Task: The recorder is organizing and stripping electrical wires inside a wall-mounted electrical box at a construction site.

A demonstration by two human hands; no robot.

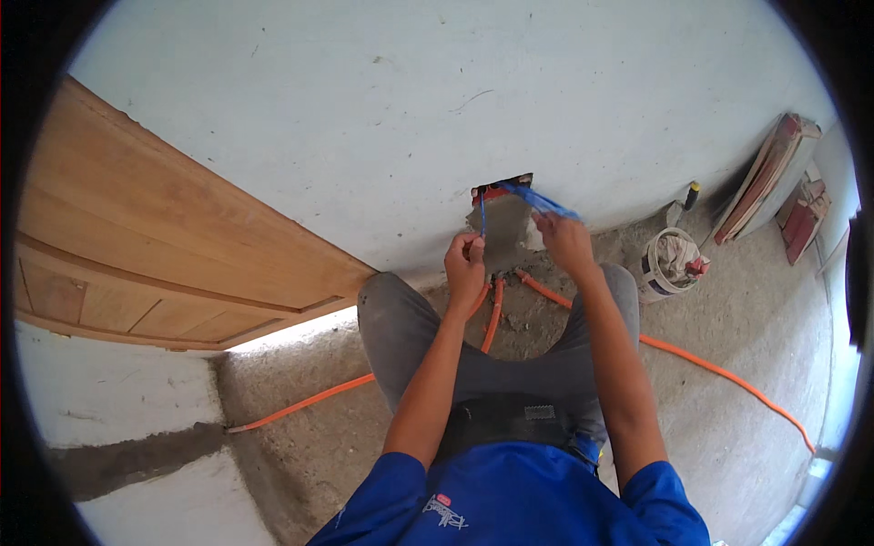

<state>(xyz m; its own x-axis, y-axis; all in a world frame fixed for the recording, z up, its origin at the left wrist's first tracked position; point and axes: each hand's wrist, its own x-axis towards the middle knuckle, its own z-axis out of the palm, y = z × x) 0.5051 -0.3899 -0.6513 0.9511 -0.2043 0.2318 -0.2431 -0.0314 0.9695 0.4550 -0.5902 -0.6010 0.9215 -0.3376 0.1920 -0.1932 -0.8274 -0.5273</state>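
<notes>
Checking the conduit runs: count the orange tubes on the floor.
3 visible: one orange tube running left along the floor, one between the knees, one running right. More may hide behind the legs.

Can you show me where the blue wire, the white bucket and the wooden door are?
blue wire (546, 202): head view, on the stretch running from the wall box to the right hand.
white bucket (652, 273): head view, on its outer side wall.
wooden door (137, 227): head view, on its flat panel.
</notes>
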